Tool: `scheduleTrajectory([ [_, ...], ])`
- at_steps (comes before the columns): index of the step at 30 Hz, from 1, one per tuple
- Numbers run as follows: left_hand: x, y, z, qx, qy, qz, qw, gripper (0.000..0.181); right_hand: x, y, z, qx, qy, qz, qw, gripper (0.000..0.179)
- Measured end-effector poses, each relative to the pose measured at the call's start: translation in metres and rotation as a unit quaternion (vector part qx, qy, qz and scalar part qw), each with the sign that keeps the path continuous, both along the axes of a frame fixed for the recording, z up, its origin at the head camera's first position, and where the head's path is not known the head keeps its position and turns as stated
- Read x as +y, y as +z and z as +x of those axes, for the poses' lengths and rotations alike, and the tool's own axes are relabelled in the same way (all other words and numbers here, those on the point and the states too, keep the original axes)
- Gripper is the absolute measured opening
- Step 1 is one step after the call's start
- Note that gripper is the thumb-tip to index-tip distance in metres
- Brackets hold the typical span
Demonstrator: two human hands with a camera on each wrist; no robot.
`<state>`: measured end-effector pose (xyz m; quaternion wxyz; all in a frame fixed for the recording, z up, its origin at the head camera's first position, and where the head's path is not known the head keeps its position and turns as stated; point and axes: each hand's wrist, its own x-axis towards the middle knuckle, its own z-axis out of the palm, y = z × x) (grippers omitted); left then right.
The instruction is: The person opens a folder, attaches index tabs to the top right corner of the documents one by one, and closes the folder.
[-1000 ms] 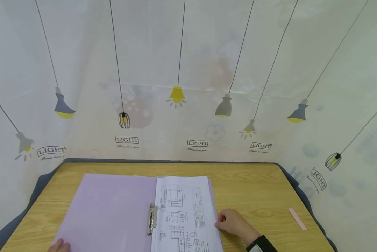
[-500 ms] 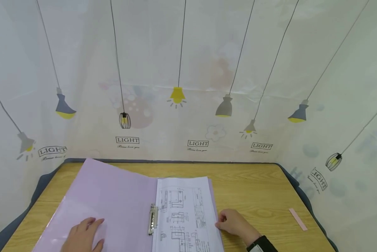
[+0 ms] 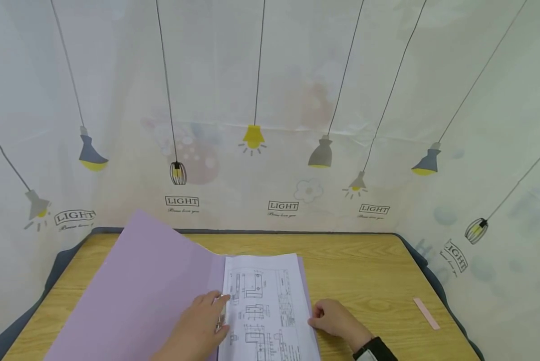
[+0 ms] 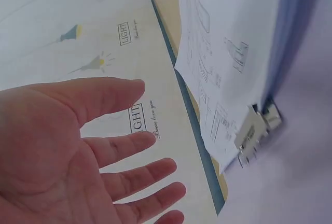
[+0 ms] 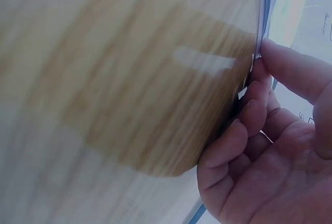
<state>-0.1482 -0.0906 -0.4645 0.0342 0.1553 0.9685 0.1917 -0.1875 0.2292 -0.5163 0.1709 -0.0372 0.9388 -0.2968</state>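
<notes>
A lilac clip folder (image 3: 135, 296) lies spread on the table, its left cover tilted up at the far corner. On its right half rests a stack of printed technical drawings (image 3: 270, 296). My left hand (image 3: 195, 326) reaches over the folder's middle, fingers extended around the metal clip (image 4: 252, 130); in the head view the hand hides most of that clip. The left wrist view shows its palm bare and its fingers spread. With thumb and fingertips, my right hand (image 3: 335, 321) pinches the right edge of the folder and papers.
Wood-grain table (image 3: 364, 271) extends around the folder, with a dark blue border. Toward its right side lies a pale pink strip (image 3: 426, 314). A light sheet printed with hanging lamps (image 3: 253, 138) rises behind and at both sides.
My left hand has moved from the folder's lower left corner rightward to the metal clip. The left cover has risen from flat to tilted. The right hand keeps its place.
</notes>
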Motion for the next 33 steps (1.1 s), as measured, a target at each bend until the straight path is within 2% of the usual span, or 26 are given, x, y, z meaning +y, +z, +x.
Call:
scheduleTrajectory([
  [4, 0.015, 0.000, -0.016, 0.029, -0.016, -0.006, 0.9994, 0.053, 0.000, -0.001, -0.001, 0.001, -0.001, 0.001, 1.0000, 0.021],
  [7, 0.019, -0.006, -0.031, 0.040, -0.022, -0.014, 0.9988, 0.049, -0.001, -0.002, -0.002, -0.001, -0.002, 0.004, 1.0000, 0.021],
  [9, 0.019, -0.013, -0.040, 0.036, -0.023, -0.025, 0.9988, 0.049, -0.001, -0.002, -0.002, -0.004, -0.002, 0.004, 1.0000, 0.021],
  [14, 0.009, -0.036, -0.059, -0.003, -0.010, -0.048, 0.9988, 0.052, -0.002, 0.000, -0.002, -0.015, 0.003, 0.001, 0.9999, 0.021],
  [18, 0.001, -0.049, -0.067, -0.026, -0.003, -0.041, 0.9988, 0.049, -0.003, 0.000, -0.002, -0.016, 0.009, -0.001, 0.9998, 0.021],
  [24, -0.003, -0.055, -0.073, -0.023, -0.017, -0.032, 0.9991, 0.046, -0.002, 0.002, -0.001, -0.018, 0.005, -0.001, 0.9998, 0.019],
  [33, -0.002, -0.063, -0.080, -0.038, -0.007, -0.055, 0.9977, 0.049, 0.000, 0.003, -0.003, -0.013, 0.014, -0.002, 0.9998, 0.020],
])
